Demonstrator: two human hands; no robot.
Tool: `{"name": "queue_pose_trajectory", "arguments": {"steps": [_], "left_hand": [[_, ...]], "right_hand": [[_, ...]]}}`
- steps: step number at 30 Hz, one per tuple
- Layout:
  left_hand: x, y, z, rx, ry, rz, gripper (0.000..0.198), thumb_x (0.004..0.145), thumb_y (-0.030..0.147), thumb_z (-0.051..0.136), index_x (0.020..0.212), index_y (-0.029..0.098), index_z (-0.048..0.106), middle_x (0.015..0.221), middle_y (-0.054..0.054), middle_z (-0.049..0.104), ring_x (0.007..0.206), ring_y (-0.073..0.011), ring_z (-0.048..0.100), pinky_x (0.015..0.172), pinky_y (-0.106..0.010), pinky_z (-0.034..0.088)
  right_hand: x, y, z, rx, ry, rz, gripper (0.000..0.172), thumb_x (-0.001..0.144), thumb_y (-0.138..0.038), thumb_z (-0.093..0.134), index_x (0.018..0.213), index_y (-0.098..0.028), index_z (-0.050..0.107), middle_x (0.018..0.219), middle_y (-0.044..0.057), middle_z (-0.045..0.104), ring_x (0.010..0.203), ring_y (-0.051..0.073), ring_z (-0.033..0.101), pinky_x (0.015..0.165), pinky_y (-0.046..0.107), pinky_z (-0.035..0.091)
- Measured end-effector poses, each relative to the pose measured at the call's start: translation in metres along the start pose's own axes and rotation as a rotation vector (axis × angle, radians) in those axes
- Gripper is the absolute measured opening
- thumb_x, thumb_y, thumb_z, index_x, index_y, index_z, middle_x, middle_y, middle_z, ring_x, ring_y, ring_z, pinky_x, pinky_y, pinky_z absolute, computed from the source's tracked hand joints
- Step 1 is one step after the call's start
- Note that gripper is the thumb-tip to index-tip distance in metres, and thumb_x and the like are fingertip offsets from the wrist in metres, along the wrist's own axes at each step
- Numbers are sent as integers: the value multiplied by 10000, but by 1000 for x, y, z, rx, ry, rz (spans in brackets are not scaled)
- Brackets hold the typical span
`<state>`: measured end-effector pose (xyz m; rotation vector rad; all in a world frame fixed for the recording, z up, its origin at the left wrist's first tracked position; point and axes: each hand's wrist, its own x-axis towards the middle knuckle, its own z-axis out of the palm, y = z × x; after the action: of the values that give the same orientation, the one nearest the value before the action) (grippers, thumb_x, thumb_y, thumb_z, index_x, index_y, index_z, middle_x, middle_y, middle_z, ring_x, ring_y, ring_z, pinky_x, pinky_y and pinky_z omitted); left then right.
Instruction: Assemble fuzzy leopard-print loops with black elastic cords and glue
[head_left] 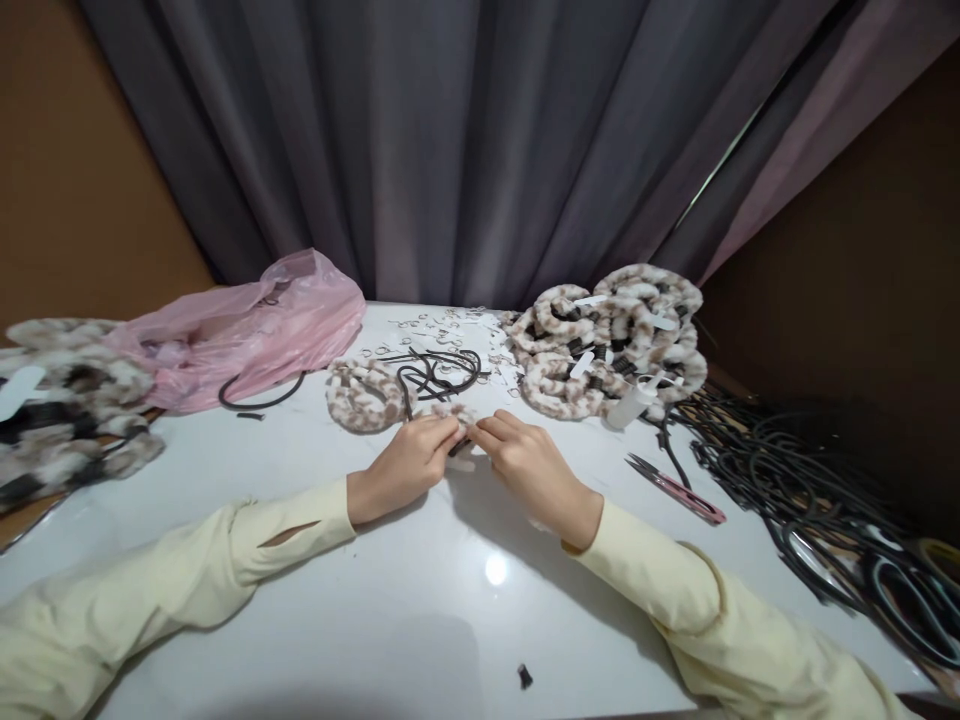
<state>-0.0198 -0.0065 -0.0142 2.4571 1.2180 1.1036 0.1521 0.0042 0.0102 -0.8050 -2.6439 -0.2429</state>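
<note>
My left hand (409, 460) and my right hand (529, 465) meet over the middle of the white table, fingers pinched together on a fluffy brown-and-white fur piece (454, 412). A dark end shows between the fingertips, and the rest of the piece is partly hidden by my hands. Just behind my left hand lies a fluffy spotted ring (365, 396). Dark cords (442, 375) curl on the table beyond my fingers, one of them reaching down close to my left hand.
At the right back are piled fluffy rings (622, 340) and a small white bottle (631, 405). Pink-handled scissors (679, 490) lie beside a heap of black cords (780, 480). A pink plastic bag (255, 335) and more fluffy pieces (75, 410) sit left. Small metal rings (450, 325) are scattered behind.
</note>
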Motion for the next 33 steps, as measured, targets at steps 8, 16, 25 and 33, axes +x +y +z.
{"name": "queue_pose_trajectory", "arguments": {"steps": [8,16,25,33], "left_hand": [[-4,17,-3,-182,-21,-40,243,881,190,383,640,186,415,582,25,440,520,-104,400,507,-228,326],[-3,21,-6,-401,-171,-450,227,857,319,430,671,189,425,560,38,476,515,-113,448,523,-230,341],[2,8,-6,-563,-34,-571,247,830,398,478,735,175,429,565,52,437,490,-88,387,471,-199,289],[-2,14,-8,-582,-40,-496,177,861,350,442,912,213,342,563,81,429,493,-91,401,479,-192,293]], "right_hand": [[5,5,4,237,-21,92,128,824,-116,551,896,-143,653,740,57,637,697,165,543,592,253,400],[3,11,10,343,151,112,390,802,-45,442,1169,-148,518,1055,125,599,923,210,550,741,335,465],[-3,-7,-10,248,176,46,197,801,-161,516,995,-125,516,905,116,592,884,248,486,732,382,418],[-1,-3,10,315,248,105,126,827,-209,569,933,-152,531,863,83,614,844,214,505,735,345,397]]}}
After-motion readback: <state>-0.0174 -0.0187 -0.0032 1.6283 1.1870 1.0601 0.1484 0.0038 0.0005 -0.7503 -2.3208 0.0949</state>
